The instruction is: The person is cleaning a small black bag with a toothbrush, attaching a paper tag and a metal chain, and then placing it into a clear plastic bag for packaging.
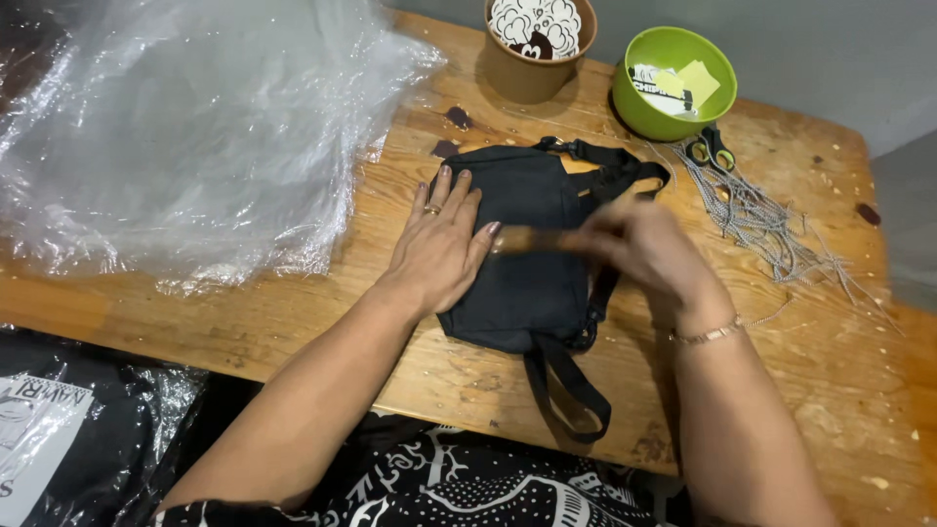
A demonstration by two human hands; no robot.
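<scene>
**Black bag held flat, a small brown piece over its middle**

The wooden table [293, 322] fills most of the frame, and a big sheet of clear plastic [185, 127] covers its upper left part. In the centre lies the black bag [532, 283], with its long axis running from the top of the frame down to the bottom, where one strap [571, 395] hangs over the near edge of the table.

The left hand [439, 244] rests flat on the left side of the bag, fingers spread and pointing to the top of the frame. The right hand [644, 244] is blurred; its grip seems to pinch a small brown piece [527, 239], which lies across the bag, pointing left to the thumb of the left hand. Both hands are at the bag; the left one is pressing it.

At the upper right I see a brown paper cup [532, 59], a green bowl [673, 83], small scissors [711, 148] and a bundle of grey cords [771, 224].
</scene>
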